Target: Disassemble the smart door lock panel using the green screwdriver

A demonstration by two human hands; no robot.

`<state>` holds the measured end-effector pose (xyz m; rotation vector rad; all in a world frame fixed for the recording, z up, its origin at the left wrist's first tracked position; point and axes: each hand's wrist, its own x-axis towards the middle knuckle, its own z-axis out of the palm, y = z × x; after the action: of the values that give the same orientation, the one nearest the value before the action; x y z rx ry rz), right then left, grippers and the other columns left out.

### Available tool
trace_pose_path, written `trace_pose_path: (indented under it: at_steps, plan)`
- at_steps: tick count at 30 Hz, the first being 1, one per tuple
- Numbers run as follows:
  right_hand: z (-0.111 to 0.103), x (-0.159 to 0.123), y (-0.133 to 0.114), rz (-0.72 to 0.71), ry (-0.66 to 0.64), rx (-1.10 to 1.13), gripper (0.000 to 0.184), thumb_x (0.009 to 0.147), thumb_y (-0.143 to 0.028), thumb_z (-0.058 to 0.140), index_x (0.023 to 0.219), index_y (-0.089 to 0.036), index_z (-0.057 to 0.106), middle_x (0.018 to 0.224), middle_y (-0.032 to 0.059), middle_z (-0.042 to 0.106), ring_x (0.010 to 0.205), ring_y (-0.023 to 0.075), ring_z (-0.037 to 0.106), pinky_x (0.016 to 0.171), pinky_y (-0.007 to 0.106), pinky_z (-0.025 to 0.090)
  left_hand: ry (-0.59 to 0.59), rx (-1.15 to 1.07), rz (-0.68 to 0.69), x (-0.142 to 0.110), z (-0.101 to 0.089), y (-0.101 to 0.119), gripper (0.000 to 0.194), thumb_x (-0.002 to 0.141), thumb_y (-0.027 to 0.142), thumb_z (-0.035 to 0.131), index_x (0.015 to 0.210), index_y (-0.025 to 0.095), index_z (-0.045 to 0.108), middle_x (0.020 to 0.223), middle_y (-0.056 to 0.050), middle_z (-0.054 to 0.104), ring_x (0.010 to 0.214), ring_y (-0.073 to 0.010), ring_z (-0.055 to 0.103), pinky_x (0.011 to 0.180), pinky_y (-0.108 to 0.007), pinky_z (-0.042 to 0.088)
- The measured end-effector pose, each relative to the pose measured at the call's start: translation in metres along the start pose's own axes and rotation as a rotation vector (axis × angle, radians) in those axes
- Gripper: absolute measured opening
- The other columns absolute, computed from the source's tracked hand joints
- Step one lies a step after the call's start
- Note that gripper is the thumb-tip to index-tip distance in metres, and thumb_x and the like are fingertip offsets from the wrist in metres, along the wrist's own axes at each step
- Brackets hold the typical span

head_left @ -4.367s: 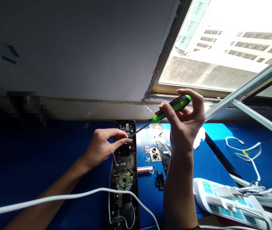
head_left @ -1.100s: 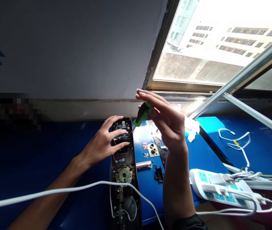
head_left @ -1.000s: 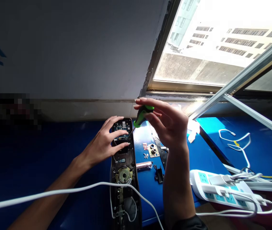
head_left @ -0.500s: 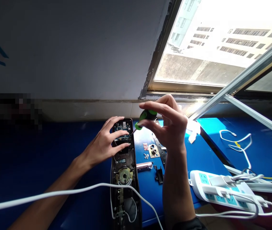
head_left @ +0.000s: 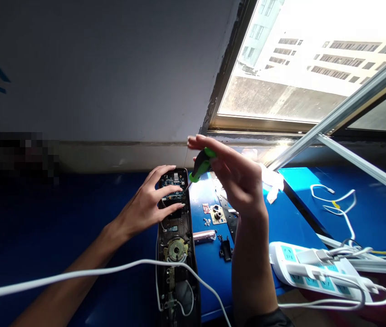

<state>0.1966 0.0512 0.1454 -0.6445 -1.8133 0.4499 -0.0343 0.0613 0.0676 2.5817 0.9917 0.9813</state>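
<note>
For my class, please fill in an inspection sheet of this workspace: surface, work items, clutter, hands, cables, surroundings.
Surface: blue tabletop, partly in bright sunlight.
Work items: open casing with exposed electronics; green-and-black screwdriver.
Clutter: right of the casing, red board, pink cylinder, black part.
Hands: left hand spread over the casing's far end; right hand holds the screwdriver, tip contact unclear.
Cables: white cable crosses in front of the casing; power strip with plugs inserted.
Surroundings: wall, window, metal frame.

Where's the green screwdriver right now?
In the head view, the green screwdriver is near the middle, in the right hand, its shaft slanting down to the open device beside the left hand.
</note>
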Motion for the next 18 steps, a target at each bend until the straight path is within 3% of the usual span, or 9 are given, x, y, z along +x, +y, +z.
trace_pose_path:
  at_steps: [5, 7, 11, 16, 18]
  plan:
    - [0.0008, 0.0013, -0.0004, -0.104, 0.138, -0.125, 0.030, 0.087, -0.026, 0.083, 0.116, -0.034, 0.079, 0.095, 0.0004, 0.068, 0.088, 0.0165, 0.067, 0.076, 0.034, 0.064, -0.008, -0.004, -0.007, -0.0010, 0.0007, -0.0014, 0.026, 0.094, 0.035, 0.075, 0.117, 0.023, 0.076, 0.160, -0.012, 0.043, 0.151, -0.0353, 0.042, 0.123, -0.057, 0.045]
    - [0.0014, 0.0019, -0.0027, -0.104, 0.121, -0.154, 0.027, 0.093, -0.028, 0.077, 0.119, -0.033, 0.078, 0.098, 0.0020, 0.067, 0.092, 0.0169, 0.067, 0.079, 0.035, 0.064, -0.001, -0.004, -0.004, -0.0012, 0.0008, -0.0011, 0.026, 0.094, 0.035, 0.075, 0.117, 0.023, 0.076, 0.160, -0.012, 0.043, 0.150, -0.0357, 0.042, 0.123, -0.058, 0.046]
    - [0.0017, -0.0001, -0.0084, 0.019, -0.021, -0.054, 0.040, 0.106, -0.022, 0.053, 0.142, -0.034, 0.065, 0.132, 0.0039, 0.070, 0.118, 0.0220, 0.069, 0.101, 0.045, 0.062, 0.003, -0.009, 0.007, -0.0005, 0.0013, 0.0000, 0.025, 0.095, 0.034, 0.075, 0.116, 0.021, 0.076, 0.159, -0.013, 0.043, 0.150, -0.0358, 0.042, 0.123, -0.057, 0.045]
    - [0.0006, -0.0021, -0.0049, -0.062, 0.080, -0.135, 0.036, 0.089, -0.023, 0.081, 0.122, -0.037, 0.077, 0.101, 0.0006, 0.069, 0.092, 0.0178, 0.069, 0.081, 0.038, 0.066, 0.014, -0.019, 0.005, -0.0004, 0.0018, -0.0003, 0.024, 0.094, 0.034, 0.075, 0.116, 0.024, 0.076, 0.160, -0.011, 0.043, 0.150, -0.0358, 0.043, 0.123, -0.058, 0.045]
    - [0.0005, -0.0013, -0.0044, -0.061, 0.074, -0.153, 0.040, 0.085, -0.022, 0.085, 0.122, -0.036, 0.077, 0.099, 0.0009, 0.066, 0.090, 0.0177, 0.067, 0.078, 0.037, 0.065, 0.013, -0.019, 0.000, -0.0008, 0.0019, -0.0006, 0.024, 0.094, 0.034, 0.076, 0.115, 0.024, 0.076, 0.160, -0.011, 0.043, 0.150, -0.0357, 0.043, 0.123, -0.057, 0.045]
